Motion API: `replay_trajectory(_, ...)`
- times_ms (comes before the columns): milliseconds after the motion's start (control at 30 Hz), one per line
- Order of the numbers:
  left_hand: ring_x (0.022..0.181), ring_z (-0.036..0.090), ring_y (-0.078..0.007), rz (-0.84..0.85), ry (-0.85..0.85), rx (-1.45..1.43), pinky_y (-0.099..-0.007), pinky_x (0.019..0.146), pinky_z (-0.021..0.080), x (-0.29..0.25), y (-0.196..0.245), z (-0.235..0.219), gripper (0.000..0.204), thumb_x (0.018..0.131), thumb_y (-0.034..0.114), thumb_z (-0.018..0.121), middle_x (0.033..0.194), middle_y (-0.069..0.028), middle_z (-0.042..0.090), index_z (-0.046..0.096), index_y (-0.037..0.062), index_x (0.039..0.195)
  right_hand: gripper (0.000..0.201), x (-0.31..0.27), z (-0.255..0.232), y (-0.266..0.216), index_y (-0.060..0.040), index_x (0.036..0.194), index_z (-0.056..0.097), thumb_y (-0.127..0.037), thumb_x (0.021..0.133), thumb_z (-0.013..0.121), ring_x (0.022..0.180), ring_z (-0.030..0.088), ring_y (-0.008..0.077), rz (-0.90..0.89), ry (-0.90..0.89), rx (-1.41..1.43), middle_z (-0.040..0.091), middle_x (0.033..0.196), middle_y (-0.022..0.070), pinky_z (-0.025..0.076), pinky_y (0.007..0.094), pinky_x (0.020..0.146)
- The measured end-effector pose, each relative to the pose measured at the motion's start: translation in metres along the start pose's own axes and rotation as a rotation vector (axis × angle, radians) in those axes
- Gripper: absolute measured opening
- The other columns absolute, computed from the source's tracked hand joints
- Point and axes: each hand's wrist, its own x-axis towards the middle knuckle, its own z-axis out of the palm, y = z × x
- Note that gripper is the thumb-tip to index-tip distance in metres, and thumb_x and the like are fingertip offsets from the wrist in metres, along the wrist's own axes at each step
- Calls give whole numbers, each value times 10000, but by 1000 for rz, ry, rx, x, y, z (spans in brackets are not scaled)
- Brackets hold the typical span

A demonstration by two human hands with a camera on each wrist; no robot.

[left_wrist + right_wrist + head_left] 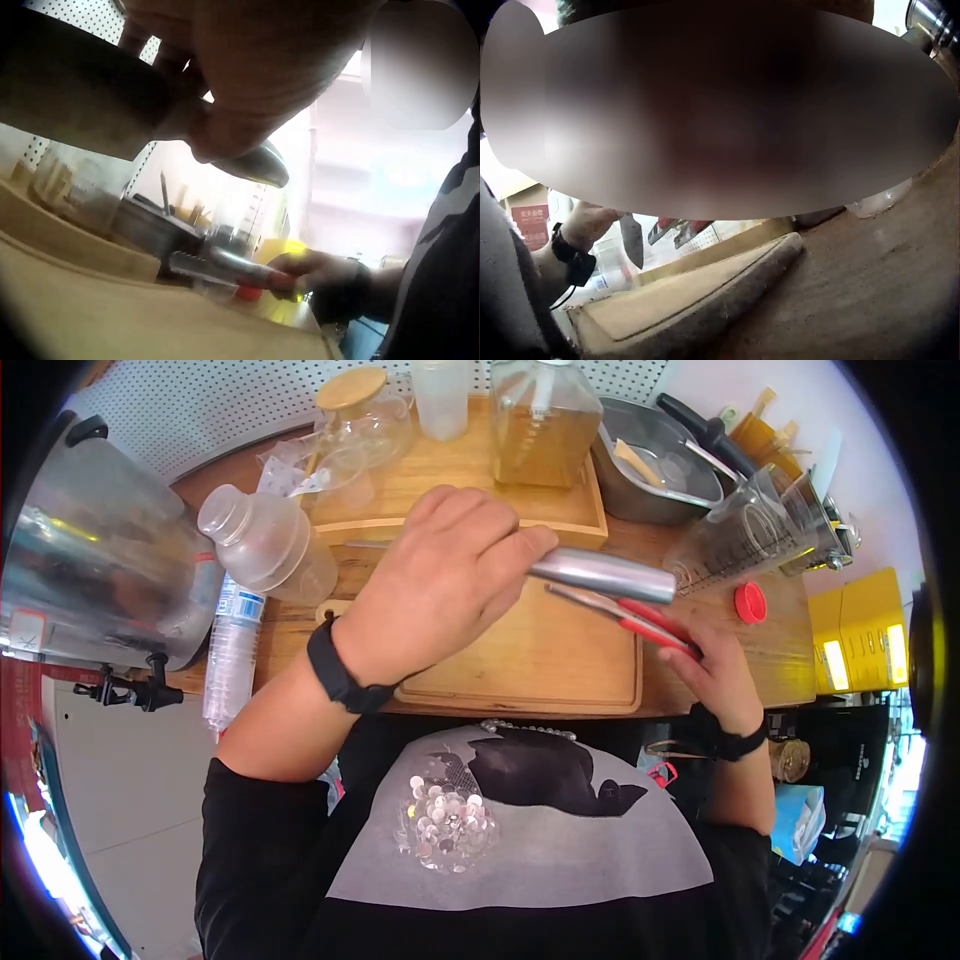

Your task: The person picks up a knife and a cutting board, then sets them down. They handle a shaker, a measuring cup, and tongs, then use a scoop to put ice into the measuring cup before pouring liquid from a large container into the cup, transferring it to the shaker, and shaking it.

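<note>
A wooden cutting board [540, 650] lies on the counter. Above its far edge, the left hand [440, 585] is curled around a steel cylinder [605, 574]. At the board's right corner, the right hand [715, 670] grips red-handled tongs [630, 618], their tips reaching over the board just below the cylinder.

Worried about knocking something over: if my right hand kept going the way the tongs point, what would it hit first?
Probably the metal cylinder gripped by the left hand; the tongs in your right hand already point just beneath it, though depth is unclear.
</note>
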Motion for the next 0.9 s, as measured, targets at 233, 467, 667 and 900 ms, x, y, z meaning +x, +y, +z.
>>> replay_trajectory(233,885,527,-238,-40,-237,120,-368,825,412,-9,-8,47,293,725,88,655,850,-54,530,604,92,1013,387,-3,8,-22,-60,1126,607,-157,767,711,748,546,338,-106,-40,-70,530,821,139,451,405,646)
replay_trajectory(467,915,536,-212,-65,-345,236,-353,797,403,-14,-13,55,197,776,134,585,868,-33,555,604,107,970,416,11,23,-25,-65,1179,576,-160,787,677,802,556,344,-110,-118,-133,533,910,151,464,415,690)
replay_trajectory(667,931,542,-221,-110,-419,178,-353,812,415,-20,-15,54,234,775,150,601,907,-40,568,612,100,1004,406,18,31,-32,-42,1158,593,-167,782,684,866,542,333,-109,-85,-139,529,921,150,453,406,750)
replay_trajectory(900,1047,533,-299,-266,-110,-106,-403,904,431,-18,-1,-3,455,697,154,734,1036,-115,576,593,71,1122,428,22,37,-31,-42,1142,608,-171,748,717,905,525,335,-151,-71,-134,552,971,145,434,422,810)
